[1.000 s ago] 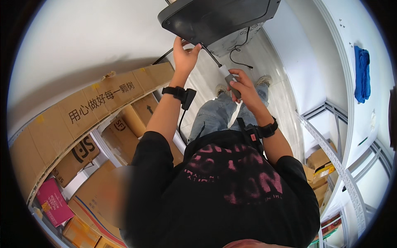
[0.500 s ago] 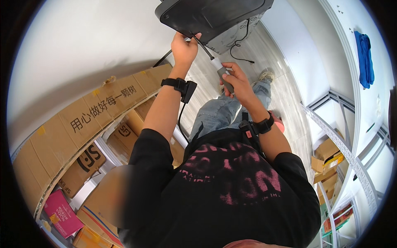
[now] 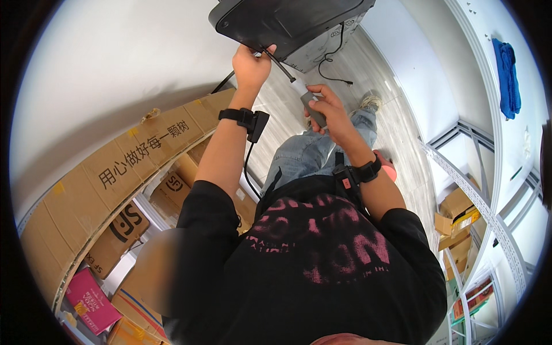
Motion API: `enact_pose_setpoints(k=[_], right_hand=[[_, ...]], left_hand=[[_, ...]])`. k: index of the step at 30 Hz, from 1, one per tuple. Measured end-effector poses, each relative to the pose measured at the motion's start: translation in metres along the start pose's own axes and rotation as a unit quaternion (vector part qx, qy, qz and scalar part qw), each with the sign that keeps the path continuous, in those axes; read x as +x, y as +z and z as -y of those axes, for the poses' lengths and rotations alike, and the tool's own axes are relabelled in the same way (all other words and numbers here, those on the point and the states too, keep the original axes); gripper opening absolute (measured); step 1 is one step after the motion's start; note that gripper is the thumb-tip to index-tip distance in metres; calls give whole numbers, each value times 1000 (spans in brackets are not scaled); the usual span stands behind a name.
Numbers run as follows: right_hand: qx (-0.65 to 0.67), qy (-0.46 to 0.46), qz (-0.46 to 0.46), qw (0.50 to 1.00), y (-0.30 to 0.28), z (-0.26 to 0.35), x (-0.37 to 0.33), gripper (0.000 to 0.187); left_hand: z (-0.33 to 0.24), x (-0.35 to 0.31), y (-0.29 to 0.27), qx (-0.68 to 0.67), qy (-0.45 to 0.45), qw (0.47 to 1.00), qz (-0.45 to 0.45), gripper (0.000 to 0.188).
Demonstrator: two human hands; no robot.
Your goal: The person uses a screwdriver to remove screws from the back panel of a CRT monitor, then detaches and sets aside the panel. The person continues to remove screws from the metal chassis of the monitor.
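My right hand (image 3: 330,117) is closed around the handle of a screwdriver (image 3: 311,102), which has a grey grip, a white collar and a long dark shaft. The shaft slants up and left to the lower edge of a black machine (image 3: 276,26) with a smooth, rounded top panel. At that edge, my left hand (image 3: 252,70) has its fingers bent around the shaft's far end. Its fingertips are partly hidden, so whatever they pinch there cannot be made out. Both wrists wear black straps with small devices.
A shelf edged with brown cardboard (image 3: 138,137) runs along the left, with cartons and a pink box (image 3: 92,302) on it. A black cable (image 3: 326,60) trails on the floor beside the machine. White metal racking (image 3: 477,201) with boxes stands right; blue cloth (image 3: 506,79) hangs beyond.
The machine and my left hand appear slightly farther left in the picture. Both hands keep their places on the screwdriver, with no visible change of grip.
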State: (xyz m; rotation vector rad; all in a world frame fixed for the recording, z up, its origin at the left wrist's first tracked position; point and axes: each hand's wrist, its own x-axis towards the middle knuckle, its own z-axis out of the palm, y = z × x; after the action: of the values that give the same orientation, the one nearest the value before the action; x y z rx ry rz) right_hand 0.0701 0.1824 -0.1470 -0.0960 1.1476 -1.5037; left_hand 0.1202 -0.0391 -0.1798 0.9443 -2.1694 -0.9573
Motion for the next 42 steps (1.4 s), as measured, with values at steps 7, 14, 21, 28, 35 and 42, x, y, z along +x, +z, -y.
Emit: enact_pose_setpoints(k=[7, 14, 21, 28, 35, 42], right_hand=[[63, 33, 12, 997, -3, 5, 2, 37], [130, 46, 36, 990, -4, 7, 3, 36], [-252, -141, -73, 955, -3, -16, 9, 45], [-50, 61, 19, 997, -4, 20, 6, 42], [-106, -3, -37, 994, 6, 6, 5, 41], [-148, -32, -44, 988, 5, 1, 5, 45]], left_hand=[[-3, 3, -3, 15, -23, 999, 22, 28], [2, 6, -4, 33, -49, 998, 32, 32], [-3, 8, -6, 38, -47, 997, 40, 34], [-13, 6, -9, 45, -81, 994, 55, 36], [-6, 8, -8, 31, -84, 994, 58, 36], [-11, 8, -9, 47, -103, 992, 59, 36]])
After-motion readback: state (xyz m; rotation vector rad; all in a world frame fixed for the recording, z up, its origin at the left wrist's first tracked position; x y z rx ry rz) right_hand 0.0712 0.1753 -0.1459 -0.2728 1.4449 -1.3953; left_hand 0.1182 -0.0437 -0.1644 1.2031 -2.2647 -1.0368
